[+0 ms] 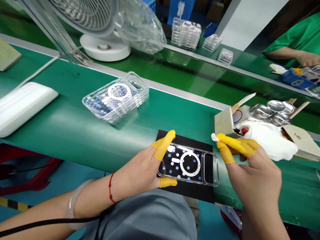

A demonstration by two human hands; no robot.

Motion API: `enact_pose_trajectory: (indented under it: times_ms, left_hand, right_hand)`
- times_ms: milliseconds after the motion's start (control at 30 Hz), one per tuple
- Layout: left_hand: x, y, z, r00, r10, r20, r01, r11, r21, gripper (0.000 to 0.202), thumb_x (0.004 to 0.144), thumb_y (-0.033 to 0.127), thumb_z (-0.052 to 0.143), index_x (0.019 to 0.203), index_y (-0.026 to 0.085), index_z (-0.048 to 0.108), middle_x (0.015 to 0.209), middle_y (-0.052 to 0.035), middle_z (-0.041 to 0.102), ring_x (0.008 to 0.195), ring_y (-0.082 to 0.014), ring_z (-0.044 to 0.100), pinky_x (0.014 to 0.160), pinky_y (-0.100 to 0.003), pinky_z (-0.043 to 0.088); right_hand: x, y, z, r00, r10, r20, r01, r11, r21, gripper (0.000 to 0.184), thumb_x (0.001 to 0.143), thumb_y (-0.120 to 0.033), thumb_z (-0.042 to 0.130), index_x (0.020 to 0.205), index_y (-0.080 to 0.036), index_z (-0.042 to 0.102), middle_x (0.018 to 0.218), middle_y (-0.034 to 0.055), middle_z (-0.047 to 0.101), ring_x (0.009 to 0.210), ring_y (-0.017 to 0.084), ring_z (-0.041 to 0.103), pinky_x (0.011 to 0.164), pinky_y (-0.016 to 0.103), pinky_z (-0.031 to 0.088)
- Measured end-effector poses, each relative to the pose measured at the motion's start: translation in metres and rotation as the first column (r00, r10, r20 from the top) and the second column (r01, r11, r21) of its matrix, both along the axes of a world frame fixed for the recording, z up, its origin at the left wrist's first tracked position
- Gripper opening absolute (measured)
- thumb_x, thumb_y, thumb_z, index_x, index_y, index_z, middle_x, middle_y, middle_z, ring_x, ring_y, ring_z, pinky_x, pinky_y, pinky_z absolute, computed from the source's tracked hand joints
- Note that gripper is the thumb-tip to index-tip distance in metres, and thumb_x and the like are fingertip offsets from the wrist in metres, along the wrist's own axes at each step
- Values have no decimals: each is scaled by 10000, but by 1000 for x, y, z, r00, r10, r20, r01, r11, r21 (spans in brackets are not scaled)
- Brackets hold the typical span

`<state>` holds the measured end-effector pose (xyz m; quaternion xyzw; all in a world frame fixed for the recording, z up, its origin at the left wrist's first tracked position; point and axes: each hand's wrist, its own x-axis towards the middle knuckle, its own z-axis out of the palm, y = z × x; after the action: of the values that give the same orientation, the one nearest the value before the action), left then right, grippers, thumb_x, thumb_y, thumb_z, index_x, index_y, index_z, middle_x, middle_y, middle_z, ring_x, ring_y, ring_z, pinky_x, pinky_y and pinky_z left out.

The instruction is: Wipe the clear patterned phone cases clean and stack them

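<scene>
A clear phone case (185, 164) with blue and white flowers and a white ring lies over a black mat (197, 193). My left hand (152, 163), in yellow finger cots, grips the case's left end between thumb and fingers. Right of the case, my right hand (246, 160), also in yellow finger cots, pinches a small white wad (214, 137) that looks like cloth or cotton. Farther back on the green table, a stack of similar clear phone cases (117, 96) sits to the left.
A box (223, 121) holding metal-capped containers (261, 111) and a white cloth (270, 138) stands at right. Behind the rail are a fan (105, 46), plastic bag (142, 26) and stacked cases (186, 33). A white device (27, 106) lies left. Another person's hand (308, 59) shows far right.
</scene>
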<state>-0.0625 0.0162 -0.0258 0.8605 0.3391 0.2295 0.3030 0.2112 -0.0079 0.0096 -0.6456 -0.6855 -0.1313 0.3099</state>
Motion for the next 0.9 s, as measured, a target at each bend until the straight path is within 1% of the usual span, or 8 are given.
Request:
enact_pose_trajectory:
  times_ms: [133,233,300,400,500,633,833,900]
  left_hand:
    - [-12,6,4,995,-73,-63,75,996,41,1415,754,490,954,1696,272,-79,1695,-249,375,1592,-420,341,1314,-655,274]
    - [-27,9,7,990,-99,-104,101,995,12,1324,798,485,923,1703,278,-20,1720,-224,342,1609,-401,311,1304,-603,338]
    - [-34,9,8,987,-118,-110,117,993,-16,1145,902,419,844,1703,287,36,1709,-191,381,1596,-361,358,1290,-547,388]
    - [-36,9,8,986,-137,-93,135,991,-25,933,981,299,715,1690,255,111,1677,-180,437,1566,-325,421,1286,-517,397]
    - [-32,8,5,990,-117,-76,117,993,-5,927,949,249,699,1679,231,127,1679,-193,428,1562,-328,427,1272,-510,416]
    - [-28,8,0,992,-115,-50,116,993,19,982,907,210,704,1685,226,105,1685,-200,418,1563,-350,420,1264,-529,426]
    - [-29,8,-5,993,-110,-38,111,994,10,1142,797,120,729,1697,245,38,1711,-196,377,1558,-367,423,1249,-535,445]
    - [-30,7,-6,994,-103,-47,103,995,6,1120,806,132,728,1693,245,53,1708,-192,382,1559,-363,424,1244,-532,453]
  right_hand:
    - [3,-28,-1,970,32,-243,-61,992,-113,136,993,-347,720,1092,-283,787,934,-11,760,623,145,598,609,288,495]
    - [-24,-36,-6,924,225,-309,-283,947,-156,154,997,-239,705,1133,-274,768,990,6,777,763,166,696,700,279,563]
    - [-51,-35,-9,879,385,-282,-435,890,-139,169,1004,-174,667,1126,-238,765,1002,40,775,851,189,715,751,297,586]
    - [-78,-32,-13,829,542,-136,-557,822,-119,261,1038,-108,534,1079,-192,778,941,68,765,798,207,672,699,336,567]
    - [-71,-37,-14,802,594,-52,-592,781,-200,391,1052,-53,421,1101,-195,782,938,69,752,815,204,649,726,349,541]
    - [-51,-45,-11,826,562,-29,-547,788,-282,407,1058,-45,434,1199,-232,767,1003,60,740,907,201,638,801,335,522]
    - [-92,-24,-9,769,638,-36,-631,749,-204,434,1082,-97,383,980,-187,796,852,62,708,758,199,583,708,335,483]
    - [-88,-25,-11,770,635,-57,-630,745,-217,403,1074,-85,404,1039,-184,794,884,62,722,784,197,600,732,331,499]
